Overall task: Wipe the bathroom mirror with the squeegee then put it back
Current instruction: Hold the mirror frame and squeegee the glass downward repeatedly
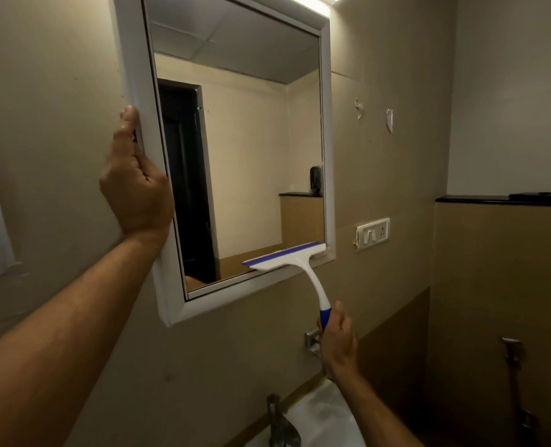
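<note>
A white-framed mirror (327, 150) hangs on the beige wall, tilted in my view. My left hand (137, 185) grips its left frame edge, thumb pointing up along the frame. A white squeegee (287, 258) with a blue blade edge and a blue grip lies with its blade across the glass at the mirror's lower right corner, partly over the bottom frame. My right hand (337, 337) holds the blue end of its handle from below.
A white sink (325, 414) with a metal tap (280, 424) sits below. A metal holder (313, 341) is fixed to the wall by my right hand. A switch plate (372, 233), a black ledge (480, 199) and a hand sprayer (514, 353) are at right.
</note>
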